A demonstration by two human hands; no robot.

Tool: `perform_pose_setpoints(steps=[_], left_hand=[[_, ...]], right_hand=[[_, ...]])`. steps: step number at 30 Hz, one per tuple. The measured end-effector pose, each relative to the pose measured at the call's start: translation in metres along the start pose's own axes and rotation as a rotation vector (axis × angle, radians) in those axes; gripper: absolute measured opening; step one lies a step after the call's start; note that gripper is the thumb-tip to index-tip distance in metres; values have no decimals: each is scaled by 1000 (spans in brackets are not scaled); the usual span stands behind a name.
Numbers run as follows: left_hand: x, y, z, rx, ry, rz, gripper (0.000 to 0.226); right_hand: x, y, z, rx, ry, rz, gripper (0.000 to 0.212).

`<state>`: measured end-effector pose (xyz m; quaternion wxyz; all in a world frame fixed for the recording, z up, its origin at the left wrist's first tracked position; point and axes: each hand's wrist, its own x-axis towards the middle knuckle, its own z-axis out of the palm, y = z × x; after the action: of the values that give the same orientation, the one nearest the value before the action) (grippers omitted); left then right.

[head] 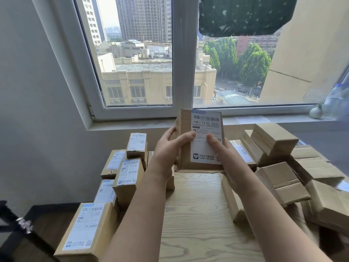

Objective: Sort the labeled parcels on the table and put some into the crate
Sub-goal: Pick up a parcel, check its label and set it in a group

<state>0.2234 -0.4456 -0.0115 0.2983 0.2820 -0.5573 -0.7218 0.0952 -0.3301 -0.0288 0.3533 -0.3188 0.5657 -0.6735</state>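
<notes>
Head view, forward-down, near table (198, 214)

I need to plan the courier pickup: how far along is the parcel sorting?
Partly done, it seems: labeled parcels stand label-up, grouped on the table's left side. In hand: the left hand and right hand hold one parcel upright, label toward the camera. Left: a loose heap of boxes on the right, few labels showing. No crate is in view, so crating cannot be judged.

Brown cardboard parcels (279, 182), white labels (205, 137) with black barcodes, pale wood-grain table (198, 214), white window frame (184, 53), dark green cloth (245, 16) with pale specks at upper right
</notes>
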Motion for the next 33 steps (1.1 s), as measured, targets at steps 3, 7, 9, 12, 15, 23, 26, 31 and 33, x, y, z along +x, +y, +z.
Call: perform_pose_setpoints(steps=[3, 7, 9, 12, 15, 23, 26, 31, 33], left_hand=[[0, 0, -2, 26, -25, 22, 83], [0, 0, -4, 35, -27, 26, 81], [0, 1, -4, 32, -35, 27, 79], [-1, 1, -5, 39, -41, 29, 76], [1, 0, -6, 49, -40, 23, 80], [5, -1, -8, 68, -86, -10, 105], [6, -3, -10, 50, -96, 20, 99], [9, -6, -10, 160, -151, 127, 88], [9, -4, -8, 197, -153, 139, 106]], right_hand=[[0, 1, 0, 30, 11, -7, 57], [-2, -4, 2, 24, 40, -28, 50], [-2, -5, 2, 15, 43, -38, 46], [-3, -6, 3, 12, 46, -52, 50], [-3, -4, 4, 22, 54, -60, 52], [-6, -7, -1, -35, 30, -74, 31], [-7, -10, -3, -77, 32, -111, 32], [-7, -21, -3, -62, 59, -109, 56], [-6, -26, -2, -47, 81, -95, 60]])
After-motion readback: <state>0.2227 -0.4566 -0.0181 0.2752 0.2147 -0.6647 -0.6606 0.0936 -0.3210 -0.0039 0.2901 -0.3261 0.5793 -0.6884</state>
